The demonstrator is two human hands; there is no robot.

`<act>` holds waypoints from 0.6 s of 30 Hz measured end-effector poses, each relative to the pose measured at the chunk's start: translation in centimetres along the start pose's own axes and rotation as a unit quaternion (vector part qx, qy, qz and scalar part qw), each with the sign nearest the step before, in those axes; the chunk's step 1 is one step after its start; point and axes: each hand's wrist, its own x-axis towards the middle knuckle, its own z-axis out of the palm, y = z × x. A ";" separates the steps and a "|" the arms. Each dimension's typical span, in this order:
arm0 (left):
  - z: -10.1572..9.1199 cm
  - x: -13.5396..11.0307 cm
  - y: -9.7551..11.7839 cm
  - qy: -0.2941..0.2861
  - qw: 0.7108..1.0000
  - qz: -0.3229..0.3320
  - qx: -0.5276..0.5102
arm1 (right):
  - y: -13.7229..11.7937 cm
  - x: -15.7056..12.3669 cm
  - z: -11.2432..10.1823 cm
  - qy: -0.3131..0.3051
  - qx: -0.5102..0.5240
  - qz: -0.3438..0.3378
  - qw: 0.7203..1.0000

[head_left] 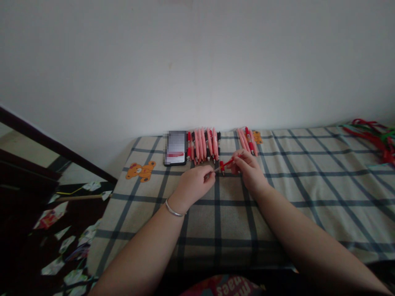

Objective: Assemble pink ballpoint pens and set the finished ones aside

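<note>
Between my two hands runs a thin pen refill (226, 163), red toward the right and paler toward the left. My left hand (197, 183) is closed in a pinch at its left end, and a silver bangle circles that wrist. My right hand (247, 170) pinches the red end with bent fingers. Just behind the refill a short red pen part (222, 166) lies on the cloth. Beyond my left hand is a row of pink, red and black pens (202, 144). A smaller group of pink and red pens (243, 142) lies past my right hand.
A phone (175, 148) with a blurred screen lies left of the pens. The checked tablecloth (290, 181) with bear prints reaches the white wall (197, 74). Red and green ribbons (376, 139) are heaped at far right. Scattered papers (66, 244) lie below the table's left edge.
</note>
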 end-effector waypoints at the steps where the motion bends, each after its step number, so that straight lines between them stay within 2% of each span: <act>1: 0.0 0.0 0.0 0.001 1.000 0.001 -0.002 | 0.0 0.0 0.0 -0.002 0.000 0.001 1.000; 11: -0.2 0.0 0.3 -0.011 1.000 -0.012 -0.005 | 0.3 -0.1 0.2 -0.082 -0.054 -0.006 0.995; 18: 0.0 -0.1 0.2 0.002 1.000 0.007 -0.005 | 0.4 -0.3 0.5 -0.131 -0.086 -0.036 0.987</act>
